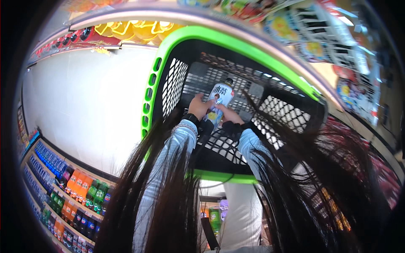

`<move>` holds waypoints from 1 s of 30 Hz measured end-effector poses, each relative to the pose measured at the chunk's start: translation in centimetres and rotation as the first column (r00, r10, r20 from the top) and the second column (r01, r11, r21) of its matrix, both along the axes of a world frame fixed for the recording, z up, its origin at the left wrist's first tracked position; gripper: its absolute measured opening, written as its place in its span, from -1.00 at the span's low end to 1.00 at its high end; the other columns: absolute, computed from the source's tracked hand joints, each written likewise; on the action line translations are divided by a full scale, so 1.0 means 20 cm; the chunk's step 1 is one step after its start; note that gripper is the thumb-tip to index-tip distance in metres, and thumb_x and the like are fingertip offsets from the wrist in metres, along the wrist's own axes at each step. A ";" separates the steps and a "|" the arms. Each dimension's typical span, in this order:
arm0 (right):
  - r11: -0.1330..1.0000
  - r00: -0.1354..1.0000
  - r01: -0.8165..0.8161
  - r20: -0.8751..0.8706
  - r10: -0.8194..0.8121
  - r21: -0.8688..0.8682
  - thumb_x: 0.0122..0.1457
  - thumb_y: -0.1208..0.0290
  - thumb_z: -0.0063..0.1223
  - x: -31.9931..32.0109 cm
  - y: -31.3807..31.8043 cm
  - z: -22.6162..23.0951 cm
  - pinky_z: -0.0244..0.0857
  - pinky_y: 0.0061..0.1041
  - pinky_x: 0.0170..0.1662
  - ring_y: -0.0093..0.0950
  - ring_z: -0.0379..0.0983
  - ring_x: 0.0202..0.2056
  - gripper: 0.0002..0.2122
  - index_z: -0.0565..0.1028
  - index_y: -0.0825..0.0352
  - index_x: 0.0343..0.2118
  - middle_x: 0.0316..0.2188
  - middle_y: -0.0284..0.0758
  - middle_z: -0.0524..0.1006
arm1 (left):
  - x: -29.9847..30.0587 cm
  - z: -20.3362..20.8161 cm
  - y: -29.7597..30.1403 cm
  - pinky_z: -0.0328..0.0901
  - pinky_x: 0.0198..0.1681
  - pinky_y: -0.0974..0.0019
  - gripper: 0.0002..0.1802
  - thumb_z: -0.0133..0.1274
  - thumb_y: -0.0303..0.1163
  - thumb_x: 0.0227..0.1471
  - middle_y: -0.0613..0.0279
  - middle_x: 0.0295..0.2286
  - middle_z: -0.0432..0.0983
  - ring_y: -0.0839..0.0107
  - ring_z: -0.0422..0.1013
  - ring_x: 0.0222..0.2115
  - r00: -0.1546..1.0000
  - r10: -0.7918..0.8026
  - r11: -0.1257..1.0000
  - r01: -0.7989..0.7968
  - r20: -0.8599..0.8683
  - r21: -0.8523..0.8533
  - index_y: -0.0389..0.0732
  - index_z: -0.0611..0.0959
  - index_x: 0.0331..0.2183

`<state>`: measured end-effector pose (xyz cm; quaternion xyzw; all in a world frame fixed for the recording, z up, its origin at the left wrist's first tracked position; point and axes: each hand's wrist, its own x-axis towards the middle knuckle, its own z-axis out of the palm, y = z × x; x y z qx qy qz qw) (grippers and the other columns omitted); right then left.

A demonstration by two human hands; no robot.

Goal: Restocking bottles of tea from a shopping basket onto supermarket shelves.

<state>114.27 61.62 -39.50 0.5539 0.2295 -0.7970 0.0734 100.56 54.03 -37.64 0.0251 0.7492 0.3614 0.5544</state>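
Inside a black shopping basket with a bright green rim [202,31] is a drink bottle [223,92] with a dark cap and a white and pale blue label. It slants, cap end away from me. My left hand [198,106] is closed against the bottle's left side, with a dark band on its wrist. From the right, my right hand [230,114] reaches across the bottle's lower part, its fingers curled onto it. The fingers partly cover the label. Something dark lies just below the hands, too shadowed to make out.
Shelves of soda bottles [80,185] in orange, green and dark colours stand at the lower left. Bright packets [354,92] line a shelf at the upper right. Yellow packages [143,30] sit beyond the basket. Long dark hair hangs across the lower view.
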 end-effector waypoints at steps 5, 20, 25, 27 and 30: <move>0.971 0.997 0.022 -0.072 -0.040 -0.240 0.12 0.30 -0.07 0.33 0.09 0.41 0.28 -0.29 -0.05 -0.32 0.43 -0.19 -0.65 0.29 0.34 -0.06 -0.21 -0.22 0.47 | 0.14 0.57 0.18 0.30 -0.16 0.31 -0.03 0.29 -0.11 -0.29 -0.21 -0.16 0.36 0.22 0.38 -0.19 0.995 -0.077 0.965 0.058 0.064 0.257 -0.53 0.21 0.01; 0.944 0.909 0.331 -0.265 -0.321 -0.008 0.05 0.55 -0.10 0.33 -0.50 1.56 0.25 -0.20 0.00 -0.27 0.33 -0.06 -0.52 0.10 0.27 0.06 -0.10 -0.23 0.34 | 0.09 1.68 -0.26 0.30 -0.21 0.44 -0.32 0.26 -0.35 -0.22 0.24 -0.28 0.41 0.54 0.34 -0.28 0.846 -0.342 0.853 0.097 0.409 0.513 -0.30 0.29 -0.08; 0.906 0.920 0.273 -0.362 -0.149 0.322 0.03 0.45 -0.01 0.31 -0.67 1.85 0.26 -0.39 -0.03 -0.45 0.35 -0.14 -0.49 0.11 0.32 0.06 -0.15 -0.31 0.34 | 0.18 1.89 -0.41 0.31 -0.30 0.48 -0.40 0.26 -0.40 -0.24 0.26 -0.33 0.43 0.57 0.36 -0.37 0.890 -0.338 0.846 0.143 0.307 0.514 -0.28 0.34 -0.14; 0.872 0.766 0.484 -0.447 -0.463 -0.074 0.06 0.51 0.04 0.43 -0.71 1.96 0.28 -0.52 -0.09 -0.45 0.34 -0.13 -0.53 0.15 0.30 0.03 -0.17 -0.24 0.38 | 0.25 1.96 -0.44 0.29 -0.21 0.41 -0.24 0.32 -0.31 -0.29 0.22 -0.24 0.39 0.51 0.35 -0.26 0.833 -0.444 0.800 0.202 0.330 0.565 -0.29 0.28 -0.08; 0.877 0.796 0.477 -0.451 -0.403 0.057 -0.06 0.60 0.13 0.52 -0.78 2.34 0.26 -0.43 -0.06 -0.36 0.33 -0.10 -0.42 0.12 0.33 0.04 -0.14 -0.23 0.37 | 0.41 2.15 -0.54 0.27 -0.13 0.37 -0.20 0.34 -0.35 -0.32 0.21 -0.22 0.39 0.47 0.33 -0.20 0.868 -0.441 0.773 0.237 0.229 0.588 -0.31 0.25 -0.06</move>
